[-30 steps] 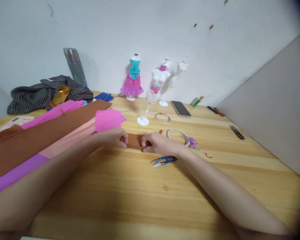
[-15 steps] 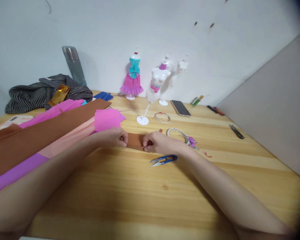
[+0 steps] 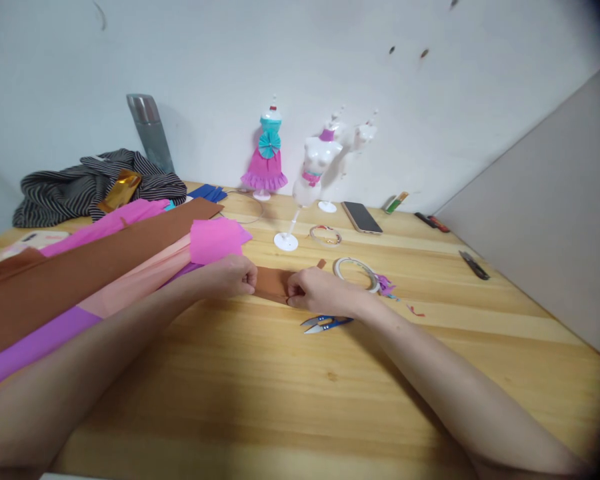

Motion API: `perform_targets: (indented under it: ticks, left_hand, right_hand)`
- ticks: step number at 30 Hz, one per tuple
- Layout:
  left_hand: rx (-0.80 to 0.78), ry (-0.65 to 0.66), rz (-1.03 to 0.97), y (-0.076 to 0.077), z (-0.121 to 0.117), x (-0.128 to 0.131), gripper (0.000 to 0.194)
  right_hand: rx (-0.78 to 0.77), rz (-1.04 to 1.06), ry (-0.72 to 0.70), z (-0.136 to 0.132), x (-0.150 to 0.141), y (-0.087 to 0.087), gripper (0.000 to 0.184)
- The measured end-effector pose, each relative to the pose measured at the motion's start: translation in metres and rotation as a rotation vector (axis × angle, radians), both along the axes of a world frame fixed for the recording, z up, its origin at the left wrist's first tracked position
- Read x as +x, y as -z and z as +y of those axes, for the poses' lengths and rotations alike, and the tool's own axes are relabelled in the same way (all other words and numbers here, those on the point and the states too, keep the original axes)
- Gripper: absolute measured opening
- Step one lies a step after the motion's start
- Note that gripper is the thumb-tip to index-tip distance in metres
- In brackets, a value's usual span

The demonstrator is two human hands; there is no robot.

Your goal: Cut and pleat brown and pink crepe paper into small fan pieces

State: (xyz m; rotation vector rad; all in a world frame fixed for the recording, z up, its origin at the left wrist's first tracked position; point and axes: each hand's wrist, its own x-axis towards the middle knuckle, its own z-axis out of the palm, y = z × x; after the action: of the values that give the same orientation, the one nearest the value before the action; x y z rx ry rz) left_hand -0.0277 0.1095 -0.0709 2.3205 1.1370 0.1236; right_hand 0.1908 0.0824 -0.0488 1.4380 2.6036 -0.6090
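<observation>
On a light wooden table [image 3: 280, 380], the person's bare left hand [image 3: 236, 275] and bare right hand [image 3: 316, 291], fingers curled, hold a flat brown strip [image 3: 271, 284] between them; blue-handled metal snips [image 3: 324, 325] lie partly hidden by the right wrist, long brown, pink and purple sheets [image 3: 100, 273] spread at left, and small glossy white dress forms [image 3: 321, 155] stand near the wall
</observation>
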Motion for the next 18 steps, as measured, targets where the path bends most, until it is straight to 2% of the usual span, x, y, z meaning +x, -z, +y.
perform_targets:
  ticks: [4,7,14,18]
  left_hand:
    - [0.119,0.001,0.042,-0.0035,-0.0071,0.0047,0.008]
    - [0.145,0.001,0.061,-0.0046,-0.0086,0.0059,0.009]
    - [0.056,-0.015,0.029,-0.0021,-0.0019,0.0032,0.009]
    - [0.061,-0.058,0.056,-0.0034,-0.0028,0.0054,0.009]
  right_hand:
    - [0.05,-0.056,0.011,-0.0043,-0.0026,-0.0016,0.012]
    - [0.081,-0.108,0.02,-0.0063,-0.0037,-0.0017,0.013]
    - [0.088,-0.144,0.018,-0.0059,-0.0039,0.0006,0.012]
    - [0.092,-0.132,0.009,-0.0053,-0.0035,0.0015,0.013]
